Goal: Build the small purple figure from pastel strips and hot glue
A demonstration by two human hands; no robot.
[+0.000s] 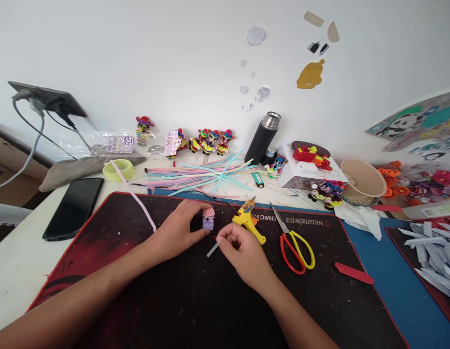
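My left hand (181, 224) is closed on a small pink and purple fuzzy figure (208, 222), held upright between thumb and fingers over the black mat (166, 300). Just to its right, my right hand (242, 247) has its fingers curled and pinched together; what they hold, if anything, is too small to make out. A short pale stick (212, 250) shows beside the right fingertips. Behind the right hand lies a yellow glue gun (248, 220), and scissors (292, 242) with one red and one yellow handle rest farther right.
Pastel pipe cleaners (195, 175) lie behind the mat, with a black flask (263, 138) and several colourful figures (211, 141) near the wall. A phone (74, 208) and yellow tape roll (118, 170) are at left. White strips (435, 254) lie far right.
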